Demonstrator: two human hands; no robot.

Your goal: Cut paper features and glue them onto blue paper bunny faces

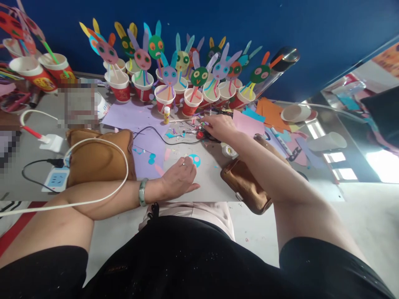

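Near the table's front edge, my left hand (pixel 181 178) has its fingers curled at a small blue paper disc (pixel 196 160) with pink spots on it. The thumb points right, and the fingertips are partly hidden behind the hand. Farther back, my right hand (pixel 218 126) reaches into a cluster of small tools and scraps beside a red-tipped object (pixel 200 135). Its fingers are bent down there, and what they touch is too small to make out. A small yellow glue bottle (pixel 166 116) stands to the left of that hand. A roll of tape (pixel 229 150) lies below the right wrist.
Red and white paper cups (pixel 191 102) with paper rabbit heads on straws stand along the back. Brown cushions (pixel 99 160) lie under both forearms. A white cable crosses above my left forearm from a power strip (pixel 56 179). Purple sheets (pixel 149 155) and orange paper (pixel 269 114) flank the middle.
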